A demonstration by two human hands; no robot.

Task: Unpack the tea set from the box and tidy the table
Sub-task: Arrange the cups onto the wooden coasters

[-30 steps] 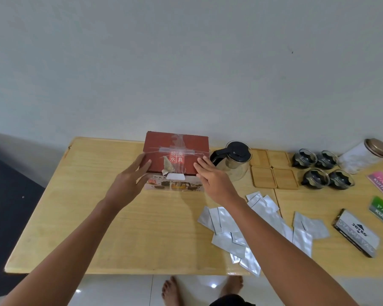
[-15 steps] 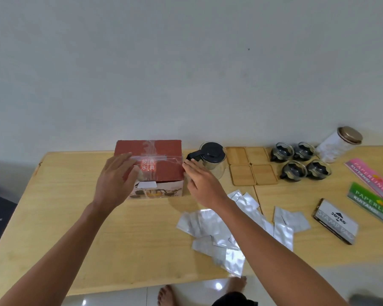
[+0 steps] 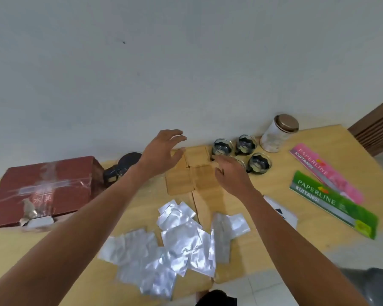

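Red cardboard, the box (image 3: 42,191) lay closed and taped at the left of the table (image 3: 307,180), with no hand on it. Just right of it stood the teapot (image 3: 122,167), its dark lid partly hidden behind the left forearm. Four wooden coasters (image 3: 179,184) sat in a square near the wall, and four cups (image 3: 222,147) stood just right of them. The left hand (image 3: 161,154) hovered over the far coasters, fingers spread and holding nothing. The right hand (image 3: 232,173) was also empty and spread, low over the near right coaster and in front of one cup; whether it touched either could not be told. Foil sachets (image 3: 177,239) lay scattered toward the near edge. A jar (image 3: 278,133) stood beyond the cups, and pink and green receipt books (image 3: 332,202) lay at the right.
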